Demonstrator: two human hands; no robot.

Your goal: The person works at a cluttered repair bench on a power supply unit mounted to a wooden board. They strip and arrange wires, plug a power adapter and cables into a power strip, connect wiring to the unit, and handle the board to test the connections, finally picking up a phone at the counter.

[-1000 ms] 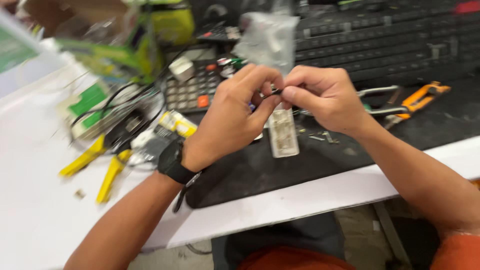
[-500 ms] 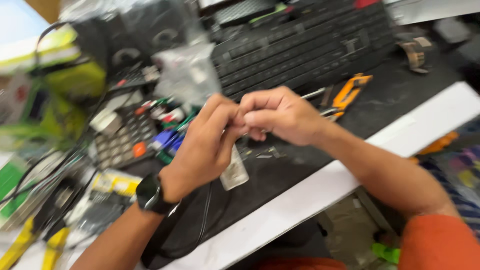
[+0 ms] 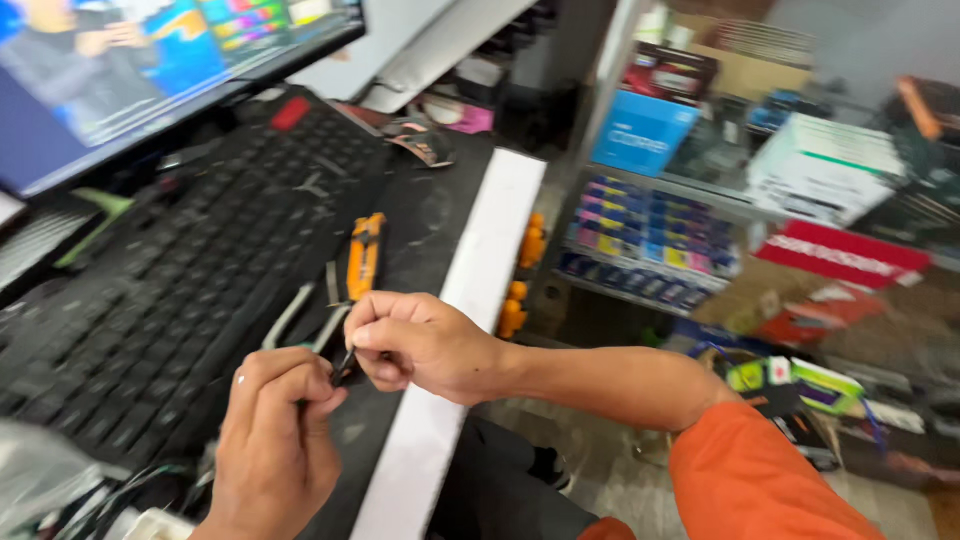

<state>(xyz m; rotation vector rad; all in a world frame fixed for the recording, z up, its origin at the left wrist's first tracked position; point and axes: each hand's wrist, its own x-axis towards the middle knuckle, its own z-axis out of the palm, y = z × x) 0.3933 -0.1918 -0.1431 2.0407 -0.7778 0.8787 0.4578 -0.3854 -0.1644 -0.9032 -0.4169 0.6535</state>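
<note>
**Black part pinched between both hands**

Black and small, the part [image 3: 345, 366] sits above the desk's [image 3: 470, 290] front edge, just before the keyboard [image 3: 190, 270]. We pinch it from both sides so it cannot twist. Left hand [image 3: 275, 440]: fingers curled, tips closed on it. Right hand [image 3: 425, 343]: knuckles up, thumb and forefinger clamped. An orange tool [image 3: 364, 255] lies near.

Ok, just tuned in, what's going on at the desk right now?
A person in an orange sleeve holds a small dark part pinched between the left hand and right hand, just above the black desk mat. What the part is cannot be told. A black keyboard lies to the left under a lit monitor, with an orange-handled tool beside it.
</note>
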